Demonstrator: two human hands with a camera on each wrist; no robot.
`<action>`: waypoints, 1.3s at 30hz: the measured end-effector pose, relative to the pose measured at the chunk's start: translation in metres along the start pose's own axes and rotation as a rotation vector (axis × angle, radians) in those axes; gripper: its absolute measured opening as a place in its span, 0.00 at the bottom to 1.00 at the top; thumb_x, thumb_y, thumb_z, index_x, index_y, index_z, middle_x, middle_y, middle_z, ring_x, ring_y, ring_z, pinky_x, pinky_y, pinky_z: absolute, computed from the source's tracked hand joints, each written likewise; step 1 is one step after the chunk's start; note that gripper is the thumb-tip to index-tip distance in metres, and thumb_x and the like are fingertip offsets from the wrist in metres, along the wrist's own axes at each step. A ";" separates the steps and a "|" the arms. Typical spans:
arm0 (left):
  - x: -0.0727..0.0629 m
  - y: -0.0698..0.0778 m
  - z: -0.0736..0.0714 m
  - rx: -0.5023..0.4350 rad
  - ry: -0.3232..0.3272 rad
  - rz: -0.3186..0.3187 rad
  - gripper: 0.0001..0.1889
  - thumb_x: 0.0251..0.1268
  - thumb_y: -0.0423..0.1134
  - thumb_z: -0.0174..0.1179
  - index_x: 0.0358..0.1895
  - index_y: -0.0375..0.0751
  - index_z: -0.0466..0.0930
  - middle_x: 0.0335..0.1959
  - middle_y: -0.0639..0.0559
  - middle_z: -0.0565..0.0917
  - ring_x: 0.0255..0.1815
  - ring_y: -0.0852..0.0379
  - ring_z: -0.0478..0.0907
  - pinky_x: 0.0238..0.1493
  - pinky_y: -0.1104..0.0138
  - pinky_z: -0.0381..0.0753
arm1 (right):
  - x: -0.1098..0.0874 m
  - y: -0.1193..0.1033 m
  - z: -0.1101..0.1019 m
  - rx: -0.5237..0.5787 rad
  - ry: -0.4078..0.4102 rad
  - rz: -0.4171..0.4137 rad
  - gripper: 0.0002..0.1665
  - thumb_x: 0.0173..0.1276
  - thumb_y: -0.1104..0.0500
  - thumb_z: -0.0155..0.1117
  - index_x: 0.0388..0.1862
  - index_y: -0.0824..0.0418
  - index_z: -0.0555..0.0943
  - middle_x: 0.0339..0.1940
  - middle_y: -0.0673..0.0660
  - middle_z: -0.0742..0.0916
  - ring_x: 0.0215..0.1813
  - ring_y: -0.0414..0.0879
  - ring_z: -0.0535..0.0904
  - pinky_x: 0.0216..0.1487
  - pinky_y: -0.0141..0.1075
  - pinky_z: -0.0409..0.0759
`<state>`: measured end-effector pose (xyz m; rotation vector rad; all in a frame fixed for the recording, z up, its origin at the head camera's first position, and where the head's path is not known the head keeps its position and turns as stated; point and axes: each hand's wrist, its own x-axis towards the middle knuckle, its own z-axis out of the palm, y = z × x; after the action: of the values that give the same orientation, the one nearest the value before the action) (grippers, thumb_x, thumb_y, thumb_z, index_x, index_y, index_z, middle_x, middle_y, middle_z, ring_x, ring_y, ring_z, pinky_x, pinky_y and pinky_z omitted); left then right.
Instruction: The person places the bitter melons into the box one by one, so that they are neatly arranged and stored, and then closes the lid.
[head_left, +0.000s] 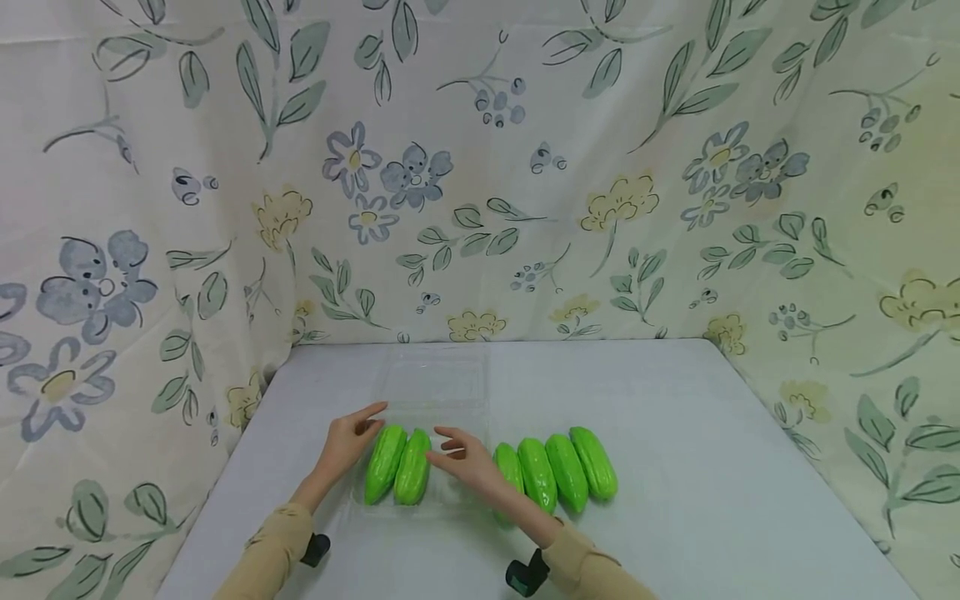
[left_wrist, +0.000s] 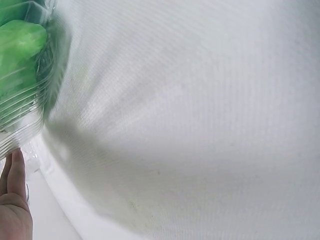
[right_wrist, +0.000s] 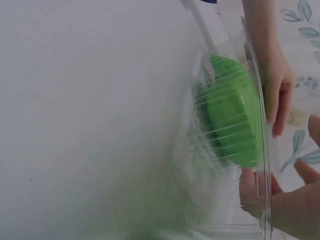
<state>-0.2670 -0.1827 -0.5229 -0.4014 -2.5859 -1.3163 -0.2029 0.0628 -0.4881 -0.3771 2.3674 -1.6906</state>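
Two bright green cucumbers, a left one (head_left: pixel 386 465) and a right one (head_left: pixel 413 468), lie side by side in a clear plastic container (head_left: pixel 457 502) with ribbed walls. Its transparent lid (head_left: pixel 431 379) is folded back flat behind it. At the container's left side, my left hand (head_left: pixel 352 440) has its fingers extended near the far end of the left cucumber; the left wrist view shows fingertips (left_wrist: pixel 17 155) right at the ribbed wall. My right hand (head_left: pixel 471 460) is over the container, just right of the second cucumber, fingers loosely spread. In the right wrist view some right fingers (right_wrist: pixel 248 187) show through the clear wall.
Several more green cucumbers (head_left: pixel 567 473) lie in a row on the white table (head_left: pixel 697 467), right of the container, partly behind my right forearm. A floral curtain (head_left: pixel 480 183) hangs behind and beside the table. Dark wrist cameras (head_left: pixel 527 573) sit by both sleeves.
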 end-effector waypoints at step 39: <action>0.000 0.000 -0.001 0.011 -0.013 -0.024 0.19 0.63 0.31 0.61 0.58 0.39 0.78 0.47 0.39 0.85 0.40 0.50 0.85 0.31 0.74 0.75 | -0.041 -0.001 -0.083 0.031 -0.144 -0.024 0.29 0.69 0.54 0.60 0.67 0.58 0.70 0.60 0.68 0.77 0.55 0.52 0.78 0.48 0.31 0.78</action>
<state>-0.2672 -0.1830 -0.5223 -0.3792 -2.6152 -1.3113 -0.1903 0.1498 -0.4599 -0.5058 2.2402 -1.6490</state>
